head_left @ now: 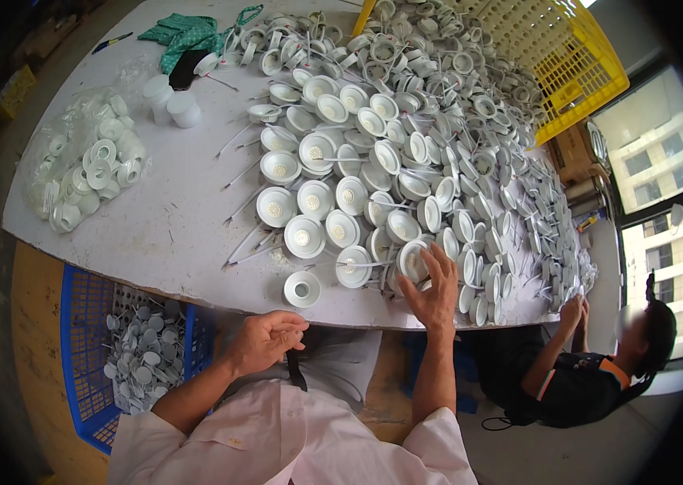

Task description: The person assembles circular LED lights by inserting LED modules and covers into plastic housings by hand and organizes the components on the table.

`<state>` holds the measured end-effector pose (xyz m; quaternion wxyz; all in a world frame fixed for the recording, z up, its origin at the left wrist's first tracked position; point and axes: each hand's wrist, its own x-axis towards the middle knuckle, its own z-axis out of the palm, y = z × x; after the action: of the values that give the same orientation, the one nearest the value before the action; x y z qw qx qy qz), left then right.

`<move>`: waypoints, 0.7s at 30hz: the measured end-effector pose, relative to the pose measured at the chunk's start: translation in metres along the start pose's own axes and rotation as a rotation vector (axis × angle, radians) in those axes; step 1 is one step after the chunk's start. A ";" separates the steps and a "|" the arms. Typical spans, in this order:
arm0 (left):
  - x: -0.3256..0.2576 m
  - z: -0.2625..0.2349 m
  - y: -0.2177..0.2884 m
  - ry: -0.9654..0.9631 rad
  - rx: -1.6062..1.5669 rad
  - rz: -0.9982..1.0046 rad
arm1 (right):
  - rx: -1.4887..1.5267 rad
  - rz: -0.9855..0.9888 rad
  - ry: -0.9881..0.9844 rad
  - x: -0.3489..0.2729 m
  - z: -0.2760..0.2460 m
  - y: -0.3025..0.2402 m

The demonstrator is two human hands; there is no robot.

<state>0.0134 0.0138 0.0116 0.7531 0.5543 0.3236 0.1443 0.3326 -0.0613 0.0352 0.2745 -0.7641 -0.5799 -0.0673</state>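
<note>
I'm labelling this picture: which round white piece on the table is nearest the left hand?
The lone white cup near the front of the table, beyond the left hand; its centre looks grey, while several others show yellowish dotted discs.

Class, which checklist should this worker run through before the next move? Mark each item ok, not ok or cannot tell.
1. Right hand open: ok, fingers spread at a white, round, flared cup.
2. Firm contact with that cup: cannot tell.
3. Left hand empty: cannot tell, fingers curled.
4. White flared ring with a central hole fully on the pale tabletop: ok, near the front edge.
5. White wired cups all spaced apart: not ok, many overlap.
6. Co-worker's hands apart from the worker's: ok.
</note>
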 end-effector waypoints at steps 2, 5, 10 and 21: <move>-0.002 -0.001 -0.002 0.016 0.002 0.006 | 0.003 -0.004 0.026 -0.002 -0.006 -0.004; -0.009 -0.011 0.000 0.082 -0.013 0.052 | 0.021 0.004 0.070 -0.004 -0.018 -0.002; -0.012 -0.046 -0.020 0.313 -0.068 0.261 | 0.088 0.058 0.207 0.010 -0.040 0.022; 0.004 -0.073 -0.056 0.761 0.236 0.396 | 0.067 0.342 0.304 0.144 -0.031 0.145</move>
<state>-0.0388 0.0511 -0.0544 0.4697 0.5953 0.4796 0.4415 0.5187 0.0207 0.0724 0.3914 -0.8228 -0.3958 -0.1149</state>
